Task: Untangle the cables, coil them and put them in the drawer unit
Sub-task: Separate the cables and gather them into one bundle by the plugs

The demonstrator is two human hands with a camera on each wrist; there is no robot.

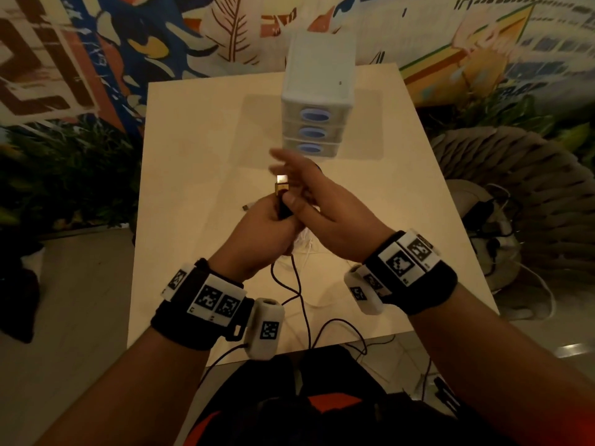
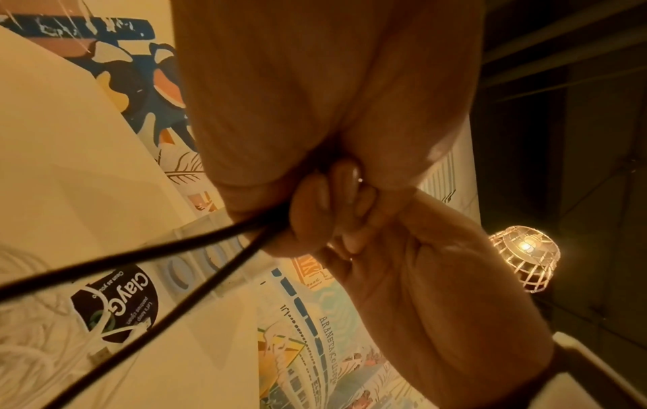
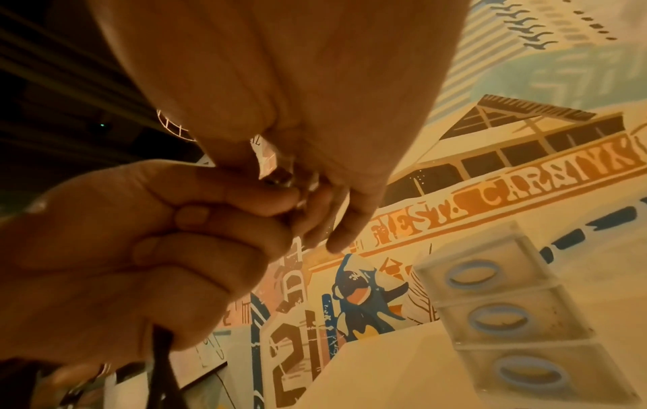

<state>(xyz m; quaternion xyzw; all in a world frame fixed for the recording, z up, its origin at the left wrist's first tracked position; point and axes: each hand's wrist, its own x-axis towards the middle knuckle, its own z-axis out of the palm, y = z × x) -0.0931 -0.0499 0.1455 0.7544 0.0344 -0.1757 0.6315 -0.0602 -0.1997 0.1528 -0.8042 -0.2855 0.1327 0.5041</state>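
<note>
Over the middle of the table [image 1: 193,130] my left hand [image 1: 273,217] grips a black cable [image 1: 301,297] in its fist. The cable's gold and silver USB plug [image 1: 281,185] sticks up out of the fist. My right hand [image 1: 302,188] has straight, blurred fingers behind the plug, and its thumb rests on the plug's black housing. In the left wrist view two black strands [image 2: 217,243] leave the curled left hand [image 2: 315,215]. A white cable [image 1: 306,244] lies bunched under the hands. The white drawer unit [image 1: 317,91], with three blue-handled drawers all closed, stands just beyond.
The black cable hangs over the table's near edge towards my lap. A small silver connector [image 1: 245,207] lies left of the hands. A round black label [image 2: 115,299] lies by the white cable [image 2: 35,346]. A wicker chair [image 1: 515,194] and floor cables [image 1: 492,220] are to the right.
</note>
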